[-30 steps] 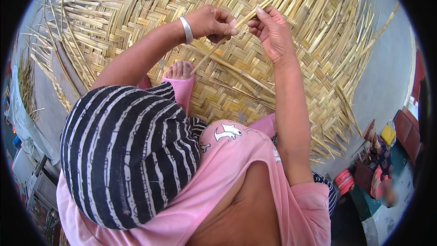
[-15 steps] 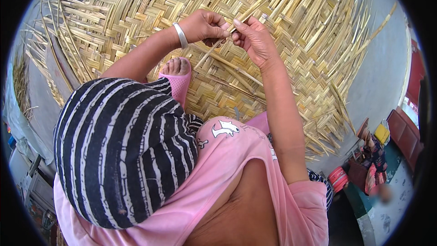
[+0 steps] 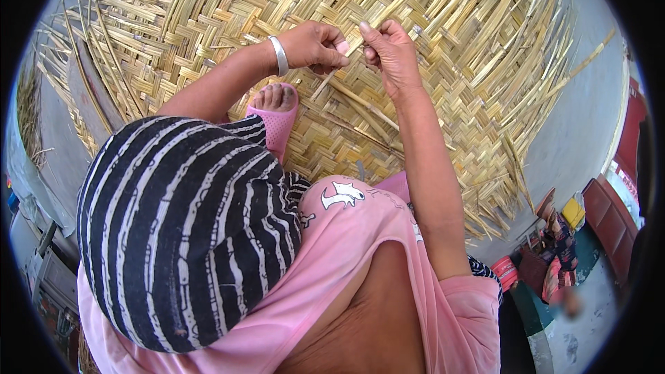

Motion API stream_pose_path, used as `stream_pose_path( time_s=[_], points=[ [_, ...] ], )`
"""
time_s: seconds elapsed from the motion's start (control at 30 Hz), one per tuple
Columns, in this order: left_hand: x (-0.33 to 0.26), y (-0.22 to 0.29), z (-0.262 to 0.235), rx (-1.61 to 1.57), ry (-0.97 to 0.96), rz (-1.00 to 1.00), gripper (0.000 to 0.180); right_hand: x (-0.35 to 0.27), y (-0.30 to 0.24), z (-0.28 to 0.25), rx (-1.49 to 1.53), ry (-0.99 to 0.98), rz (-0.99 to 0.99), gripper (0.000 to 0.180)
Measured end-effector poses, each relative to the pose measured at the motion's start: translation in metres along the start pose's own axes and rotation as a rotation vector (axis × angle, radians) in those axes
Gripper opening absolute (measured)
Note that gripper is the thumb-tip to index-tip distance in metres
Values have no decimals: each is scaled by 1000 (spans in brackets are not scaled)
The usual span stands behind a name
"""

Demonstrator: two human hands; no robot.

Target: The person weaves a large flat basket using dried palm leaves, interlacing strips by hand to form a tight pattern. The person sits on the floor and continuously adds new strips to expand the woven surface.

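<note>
Upper centre of the frame: the left hand (image 3: 315, 45) and right hand (image 3: 389, 52) meet above a woven mat (image 3: 450, 48) — both with fingertips pressed together, pinching a thin pale strip (image 3: 352, 47) between them. A metal bangle (image 3: 279, 55) rings the left wrist. Below the hands, a foot in a pink sandal (image 3: 277, 121) rests on the mat — which fills the upper frame.
</note>
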State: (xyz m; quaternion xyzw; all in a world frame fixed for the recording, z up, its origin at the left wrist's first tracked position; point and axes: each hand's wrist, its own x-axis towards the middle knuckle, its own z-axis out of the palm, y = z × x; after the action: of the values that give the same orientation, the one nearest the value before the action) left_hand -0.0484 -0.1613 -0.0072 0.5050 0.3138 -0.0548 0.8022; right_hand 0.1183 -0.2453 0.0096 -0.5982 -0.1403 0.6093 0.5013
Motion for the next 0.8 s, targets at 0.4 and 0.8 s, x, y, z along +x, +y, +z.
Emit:
stream_pose_path(
  time_s=[0.4,0.8],
  points=[
    [2,-16,-29,-311,-88,-107,13,17,-14,3,-29,-230,215,13],
    [8,-7,-38,-709,-364,-39,23,34,-25,-2,188,-472,192,21]
  ],
)
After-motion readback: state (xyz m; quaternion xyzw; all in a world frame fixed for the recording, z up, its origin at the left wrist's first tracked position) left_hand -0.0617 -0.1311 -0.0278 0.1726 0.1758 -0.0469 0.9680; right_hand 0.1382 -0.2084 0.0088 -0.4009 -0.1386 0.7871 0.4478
